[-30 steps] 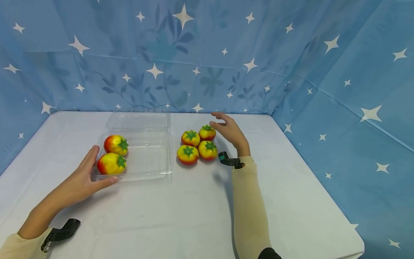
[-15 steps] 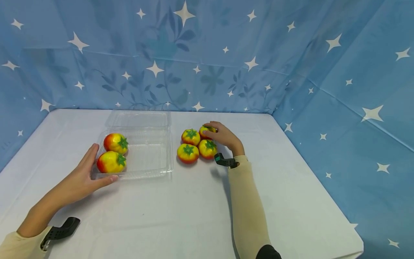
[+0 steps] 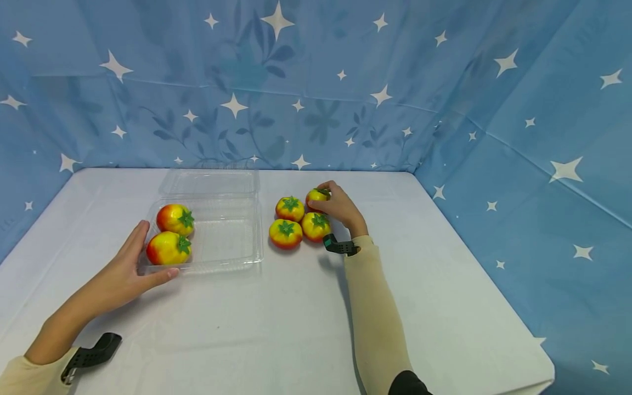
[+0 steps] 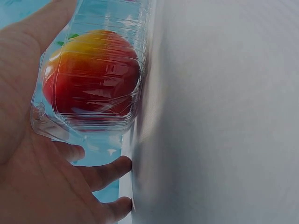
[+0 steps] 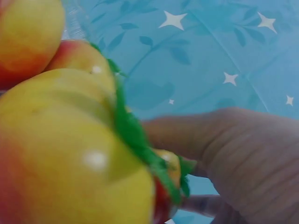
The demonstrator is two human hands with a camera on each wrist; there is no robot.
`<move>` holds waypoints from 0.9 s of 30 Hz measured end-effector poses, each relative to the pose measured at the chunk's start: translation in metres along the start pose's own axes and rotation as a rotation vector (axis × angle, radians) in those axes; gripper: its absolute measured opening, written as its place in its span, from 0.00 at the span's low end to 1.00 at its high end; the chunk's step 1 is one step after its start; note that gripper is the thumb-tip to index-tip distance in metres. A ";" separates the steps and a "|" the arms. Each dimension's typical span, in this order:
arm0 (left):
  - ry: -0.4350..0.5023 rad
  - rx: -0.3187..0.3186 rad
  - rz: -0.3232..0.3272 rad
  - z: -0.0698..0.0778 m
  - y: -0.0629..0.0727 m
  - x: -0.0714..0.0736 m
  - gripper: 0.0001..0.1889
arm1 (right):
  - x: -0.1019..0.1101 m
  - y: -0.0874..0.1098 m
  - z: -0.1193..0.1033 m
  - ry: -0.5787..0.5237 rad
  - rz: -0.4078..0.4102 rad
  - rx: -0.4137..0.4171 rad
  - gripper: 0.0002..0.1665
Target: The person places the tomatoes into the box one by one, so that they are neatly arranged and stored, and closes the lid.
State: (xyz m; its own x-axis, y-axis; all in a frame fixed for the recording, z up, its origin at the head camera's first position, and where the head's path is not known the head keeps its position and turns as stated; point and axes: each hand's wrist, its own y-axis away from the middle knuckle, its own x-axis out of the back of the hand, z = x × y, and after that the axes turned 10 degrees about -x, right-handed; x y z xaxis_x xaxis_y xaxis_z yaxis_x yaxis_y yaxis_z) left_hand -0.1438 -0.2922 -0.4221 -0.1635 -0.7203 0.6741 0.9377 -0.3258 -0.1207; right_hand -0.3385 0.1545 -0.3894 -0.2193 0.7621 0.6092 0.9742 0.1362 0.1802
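Observation:
My right hand (image 3: 342, 208) pinches the far-right persimmon (image 3: 314, 198), yellow-red with a green leafy cap, between thumb and fingers. In the right wrist view a nearer persimmon (image 5: 70, 154) hides much of the held one (image 5: 163, 205). Beside it sit a back-left persimmon (image 3: 287, 210), a front-left persimmon (image 3: 283, 238) and a front-right persimmon (image 3: 311, 232). My left hand (image 3: 125, 273) lies spread, fingers straight, round the left front corner of a clear plastic box (image 3: 224, 267). Inside, along its left wall, lie a rear persimmon (image 3: 171, 219) and a front persimmon (image 3: 165, 250).
The box's clear lid (image 3: 209, 182) lies folded back toward the curtain. A white cloth covers the table (image 3: 276, 329). Behind and to the right hangs a blue star-patterned curtain (image 3: 326, 66).
My right hand has come down and left from above the far-right persimmon and now pinches it, shifting it slightly rightward. My left hand has stayed at the box.

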 end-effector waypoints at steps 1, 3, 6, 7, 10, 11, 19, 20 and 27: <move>0.000 -0.001 0.000 0.000 0.000 0.000 0.67 | -0.001 0.000 0.000 -0.012 0.013 -0.005 0.34; 0.001 -0.003 0.000 0.000 0.000 0.000 0.67 | -0.002 0.000 0.000 -0.020 0.037 -0.013 0.32; 0.003 -0.003 0.000 0.000 0.000 0.000 0.66 | -0.001 0.000 0.001 -0.015 0.058 -0.018 0.31; 0.005 -0.003 0.000 0.000 0.001 0.000 0.66 | 0.000 0.000 0.001 -0.013 0.061 -0.016 0.30; 0.004 -0.001 0.001 -0.001 0.001 0.000 0.66 | 0.003 0.003 -0.004 -0.023 0.069 -0.009 0.30; 0.003 0.001 0.000 -0.001 0.001 0.000 0.66 | 0.005 0.004 -0.006 -0.031 0.072 -0.005 0.30; 0.003 0.006 -0.002 0.000 0.000 -0.001 0.66 | 0.015 0.014 -0.023 -0.090 0.113 0.077 0.31; 0.004 0.007 -0.003 0.001 0.000 0.000 0.66 | 0.015 0.015 -0.025 -0.099 0.110 0.089 0.31; 0.003 0.005 -0.001 0.001 0.001 0.000 0.66 | 0.006 0.020 -0.039 -0.149 0.096 0.193 0.29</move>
State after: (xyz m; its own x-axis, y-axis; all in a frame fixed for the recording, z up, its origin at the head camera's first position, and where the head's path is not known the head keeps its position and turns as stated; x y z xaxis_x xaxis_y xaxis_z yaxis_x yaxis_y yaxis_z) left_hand -0.1425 -0.2918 -0.4218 -0.1654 -0.7220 0.6718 0.9390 -0.3235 -0.1164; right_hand -0.3229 0.1369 -0.3515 -0.1285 0.8602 0.4935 0.9856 0.1661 -0.0329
